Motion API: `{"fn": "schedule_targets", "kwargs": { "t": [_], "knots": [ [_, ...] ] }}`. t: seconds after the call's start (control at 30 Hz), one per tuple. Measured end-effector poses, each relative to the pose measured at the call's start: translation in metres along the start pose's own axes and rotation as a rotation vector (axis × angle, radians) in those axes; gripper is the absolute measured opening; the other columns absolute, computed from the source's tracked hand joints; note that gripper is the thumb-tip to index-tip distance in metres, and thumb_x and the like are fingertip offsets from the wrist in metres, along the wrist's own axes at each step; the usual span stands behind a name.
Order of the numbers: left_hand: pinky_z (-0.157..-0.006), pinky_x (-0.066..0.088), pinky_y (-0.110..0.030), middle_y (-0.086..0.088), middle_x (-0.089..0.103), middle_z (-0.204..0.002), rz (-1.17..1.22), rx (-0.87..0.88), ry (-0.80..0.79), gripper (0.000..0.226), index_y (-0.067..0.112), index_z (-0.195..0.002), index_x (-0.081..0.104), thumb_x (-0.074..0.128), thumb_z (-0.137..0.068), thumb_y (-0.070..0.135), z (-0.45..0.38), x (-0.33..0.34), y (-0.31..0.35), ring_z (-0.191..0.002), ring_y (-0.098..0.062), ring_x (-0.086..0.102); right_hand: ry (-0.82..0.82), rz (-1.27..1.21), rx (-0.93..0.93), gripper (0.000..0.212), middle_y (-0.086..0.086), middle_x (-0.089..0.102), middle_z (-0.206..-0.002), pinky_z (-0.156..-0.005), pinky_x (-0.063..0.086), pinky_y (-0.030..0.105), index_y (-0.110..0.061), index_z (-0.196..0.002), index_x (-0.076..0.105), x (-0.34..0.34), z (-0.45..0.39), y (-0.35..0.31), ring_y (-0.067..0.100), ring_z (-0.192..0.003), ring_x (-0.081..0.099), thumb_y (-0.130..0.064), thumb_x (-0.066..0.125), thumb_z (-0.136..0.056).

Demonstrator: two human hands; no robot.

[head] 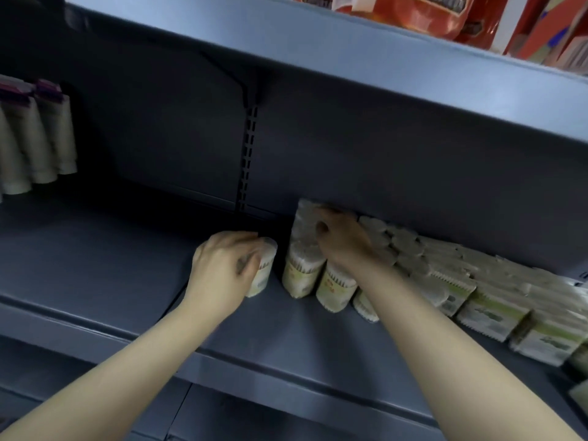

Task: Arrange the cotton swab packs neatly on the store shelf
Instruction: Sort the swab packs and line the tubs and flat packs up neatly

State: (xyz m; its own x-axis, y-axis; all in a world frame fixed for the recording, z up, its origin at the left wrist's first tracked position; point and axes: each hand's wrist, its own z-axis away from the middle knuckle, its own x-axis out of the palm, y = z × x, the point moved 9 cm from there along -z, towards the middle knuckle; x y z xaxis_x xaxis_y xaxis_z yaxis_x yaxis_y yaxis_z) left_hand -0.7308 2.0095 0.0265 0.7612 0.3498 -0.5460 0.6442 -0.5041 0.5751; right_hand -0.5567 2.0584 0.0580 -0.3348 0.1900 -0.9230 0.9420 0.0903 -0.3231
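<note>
A: Nearest, two bare forearms reaching up from the bottom edge over the grey shelf (302, 351); further in?

B: Left hand (222, 268) curled round an upright round pack (264, 272), thumb side toward the camera, fingers wrapped over its top and flank; pack standing on the shelf, apart from the rest, just left of the main group.

A: And to the right?

B: Right hand (343, 240) laid over a stacked upper pack (304, 218), fingers bent round its top edge, gripping it; beneath, two upright round packs (318, 278) side by side, yellowish labels facing out, touching each other; another round pack half hidden under the right forearm.

A: Rightward along the shelf?

B: Boxy packs with green labels (496, 316) in a row near the front, tight together, slightly askew; behind them a row of round lids (404, 240) running back toward the rear panel; wrapped flat packs (525, 281) piled on top, outlines blurred.

A: Deeper still?

B: Dark back panel with a slotted upright (249, 154) in the middle; far left, pale tubes with purple caps (38, 135) standing in a cluster, well apart from the swabs.

A: Above?

B: Upper shelf (350, 58) overhead; red bags (423, 14) resting on it, print too blurred to read.
</note>
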Motion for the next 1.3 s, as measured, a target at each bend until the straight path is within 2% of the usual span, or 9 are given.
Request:
{"fn": "schedule_targets", "kwargs": {
  "t": [0.1,0.17,0.27,0.57,0.83,1.0,1.1,1.2,1.3],
  "knots": [
    [-0.076,0.052,-0.042,-0.011,0.069,-0.089,-0.012,-0.041,-0.002,0.051,0.001,-0.083,0.068,0.034,-0.076,0.038,-0.015,0.004,-0.007,-0.088,-0.022,0.058,-0.022,0.049,-0.016,0.038,0.007,0.047,-0.137,-0.096,0.034,0.025,-0.011,-0.133,0.045,0.008,-0.011,-0.001,0.022,-0.121,0.045,-0.015,0.03,-0.098],
    [-0.078,0.051,-0.045,-0.012,0.069,-0.093,-0.001,-0.072,-0.006,0.056,0.002,-0.085,0.068,0.031,-0.073,0.042,-0.025,0.009,-0.013,-0.092,-0.03,0.062,-0.049,0.074,-0.031,0.038,0.008,0.045,-0.138,-0.097,0.032,0.024,-0.01,-0.132,0.045,0.012,-0.015,-0.003,0.021,-0.122,0.043,-0.016,0.028,-0.099],
    [-0.089,0.047,-0.047,-0.003,0.068,-0.113,0.05,-0.121,-0.01,0.048,0.014,-0.102,0.072,0.039,-0.076,0.038,-0.039,0.023,-0.027,-0.111,-0.029,0.058,-0.078,0.102,-0.043,0.038,0.007,0.042,-0.141,-0.093,0.024,0.02,-0.009,-0.132,0.044,0.017,-0.021,-0.005,0.02,-0.126,0.039,-0.019,0.027,-0.1],
    [-0.096,0.041,-0.046,-0.005,0.063,-0.121,0.03,-0.144,-0.127,0.053,0.021,-0.114,0.067,0.034,-0.075,0.035,-0.071,0.058,-0.044,-0.115,-0.034,0.05,-0.146,0.153,-0.022,0.04,0.004,0.034,-0.147,-0.102,0.025,0.024,-0.015,-0.139,0.037,0.028,-0.032,0.002,0.02,-0.133,0.032,-0.023,0.025,-0.102],
    [-0.091,0.046,-0.047,-0.009,0.064,-0.119,0.054,-0.13,-0.123,0.054,0.017,-0.113,0.067,0.035,-0.075,0.036,-0.098,0.077,-0.049,-0.113,-0.034,0.053,-0.122,0.176,-0.028,0.044,0.004,0.03,-0.15,-0.107,0.019,0.024,-0.014,-0.143,0.031,0.031,-0.034,0.002,0.021,-0.136,0.029,-0.026,0.025,-0.101],
    [-0.078,0.05,-0.048,-0.013,0.069,-0.103,0.095,-0.089,-0.124,0.053,0.013,-0.098,0.073,0.034,-0.079,0.043,-0.113,0.091,-0.055,-0.098,-0.038,0.059,-0.141,0.162,-0.017,0.045,0.004,0.024,-0.153,-0.106,0.018,0.022,-0.014,-0.145,0.025,0.032,-0.034,0.004,0.019,-0.139,0.024,-0.027,0.022,-0.102],
    [-0.086,0.048,-0.047,-0.01,0.067,-0.111,0.082,-0.077,-0.15,0.047,0.013,-0.106,0.071,0.041,-0.084,0.04,-0.12,0.097,-0.054,-0.103,-0.038,0.059,-0.131,0.157,-0.006,0.046,0.004,0.025,-0.153,-0.107,0.02,0.024,-0.014,-0.145,0.026,0.034,-0.035,0.006,0.02,-0.138,0.024,-0.028,0.023,-0.101],
    [-0.082,0.05,-0.049,-0.008,0.068,-0.112,0.098,-0.053,-0.145,0.057,0.013,-0.105,0.072,0.033,-0.08,0.047,-0.124,0.102,-0.053,-0.102,-0.038,0.06,-0.132,0.151,0.002,0.046,0.006,0.027,-0.152,-0.107,0.021,0.025,-0.012,-0.143,0.029,0.035,-0.036,0.007,0.021,-0.138,0.026,-0.027,0.023,-0.101],
    [-0.086,0.05,-0.05,-0.01,0.066,-0.115,0.09,-0.057,-0.155,0.063,0.009,-0.104,0.071,0.03,-0.077,0.048,-0.127,0.105,-0.052,-0.107,-0.039,0.059,-0.126,0.15,-0.002,0.044,0.008,0.031,-0.149,-0.106,0.024,0.026,-0.011,-0.141,0.032,0.035,-0.037,0.007,0.023,-0.135,0.031,-0.027,0.024,-0.101]
  ]
}}
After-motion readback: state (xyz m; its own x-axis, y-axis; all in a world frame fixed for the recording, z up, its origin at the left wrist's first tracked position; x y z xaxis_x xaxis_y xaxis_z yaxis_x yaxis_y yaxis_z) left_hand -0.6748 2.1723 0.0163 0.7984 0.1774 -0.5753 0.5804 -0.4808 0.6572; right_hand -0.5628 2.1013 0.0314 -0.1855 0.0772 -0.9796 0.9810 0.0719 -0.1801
